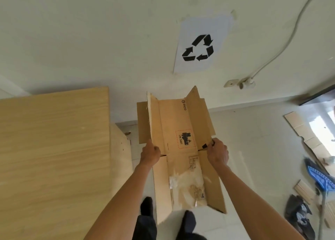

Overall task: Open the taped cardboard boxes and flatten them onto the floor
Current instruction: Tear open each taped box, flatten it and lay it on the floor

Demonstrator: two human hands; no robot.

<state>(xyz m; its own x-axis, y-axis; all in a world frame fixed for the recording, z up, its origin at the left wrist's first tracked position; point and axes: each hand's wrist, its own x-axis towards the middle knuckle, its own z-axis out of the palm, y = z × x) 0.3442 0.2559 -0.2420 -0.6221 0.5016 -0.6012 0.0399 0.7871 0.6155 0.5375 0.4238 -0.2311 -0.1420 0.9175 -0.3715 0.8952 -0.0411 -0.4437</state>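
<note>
A brown cardboard box (178, 131) is opened out into a long sheet and held up above the floor in front of me. It carries a black logo near the top, an orange-framed battery label in the middle and torn white labels lower down. My left hand (150, 153) grips its left edge at mid-height. My right hand (217, 153) grips the right edge at the same height, where something small and black shows at the fingertips. The top flaps stand up, the left one torn and frayed. The lower panels hang down toward my feet.
A light wooden table (54, 149) fills the left side. On the wall hangs a white sheet with a recycling symbol (199, 47), and a cable runs to a socket (243, 83). Flattened cardboard (304, 131), a blue cloth and dark clutter lie on the floor at right.
</note>
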